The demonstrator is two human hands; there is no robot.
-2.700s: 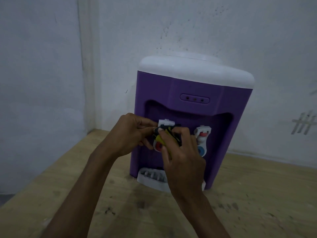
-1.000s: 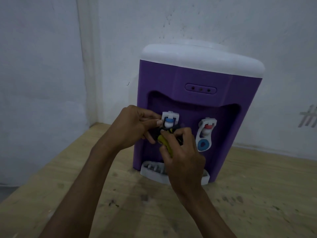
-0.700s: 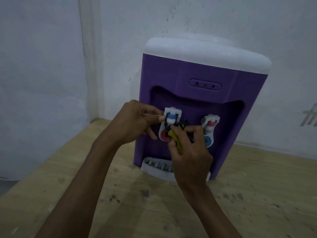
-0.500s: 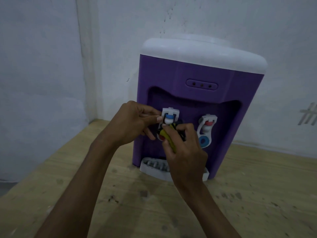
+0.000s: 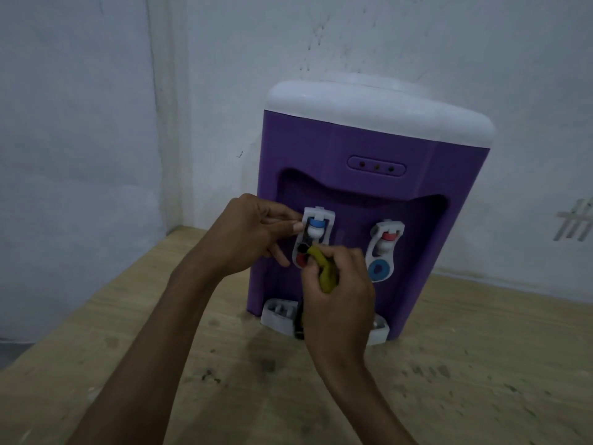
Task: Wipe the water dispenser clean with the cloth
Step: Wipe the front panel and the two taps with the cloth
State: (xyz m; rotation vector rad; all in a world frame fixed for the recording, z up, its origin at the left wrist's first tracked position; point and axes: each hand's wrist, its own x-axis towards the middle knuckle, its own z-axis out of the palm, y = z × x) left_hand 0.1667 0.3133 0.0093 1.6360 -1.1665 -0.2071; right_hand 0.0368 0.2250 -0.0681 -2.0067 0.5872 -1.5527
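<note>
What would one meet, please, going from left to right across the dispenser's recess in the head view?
left hand → blue-capped tap → red-capped tap → right wall of the water dispenser.

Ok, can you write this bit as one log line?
wiping | right hand: grips cloth at left tap | left hand: holds tap

Water dispenser (image 5: pixel 359 149): purple body, white top cap (image 5: pixel 378 104), white drip tray (image 5: pixel 279 316) at the base.
Indicator panel (image 5: pixel 376 167): purple, three small dark dots in a row.
Left tap (image 5: pixel 316 228): white housing, blue cap above, red disc below.
Right tap (image 5: pixel 385 248): white housing, red cap above, blue disc below.
Cloth (image 5: pixel 324 271): yellow-olive with black parts, a black strip hanging down.
Table (image 5: pixel 465 380): pale tan wood grain, dark smudges scattered.
Wall (image 5: pixel 353 36): whitish grey, dark specks; grey tally strokes near its right edge.
</note>
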